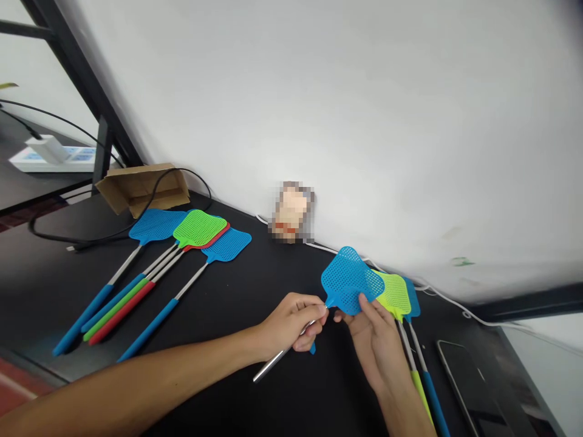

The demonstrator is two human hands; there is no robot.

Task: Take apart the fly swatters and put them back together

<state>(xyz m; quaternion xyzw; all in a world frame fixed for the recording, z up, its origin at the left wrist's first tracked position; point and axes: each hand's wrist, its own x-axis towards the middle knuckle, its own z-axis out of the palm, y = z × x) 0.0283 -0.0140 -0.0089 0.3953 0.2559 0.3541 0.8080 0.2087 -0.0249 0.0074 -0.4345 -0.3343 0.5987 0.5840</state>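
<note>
My left hand (pixel 298 321) is closed on the thin metal rod of a blue fly swatter (pixel 346 276), close to its neck. The rod's bare silver end sticks out below that hand, toward the lower left. My right hand (pixel 371 340) grips the lower right edge of the mesh head, thumb and fingers at the plastic. Under my left hand a small blue tip (pixel 313 348) shows; what it belongs to is hidden. Just right of the held head lie a yellow-green fly swatter (pixel 395 296) and another blue swatter (pixel 412 298), partly covered.
Several blue, green and red fly swatters (pixel 200 228) lie on the black table (pixel 255 291) at left. Behind them are an open cardboard box (pixel 150 188) and a black cable (pixel 175 173). A phone (pixel 469 385) lies at right. A pixelated object (pixel 291 212) stands against the wall.
</note>
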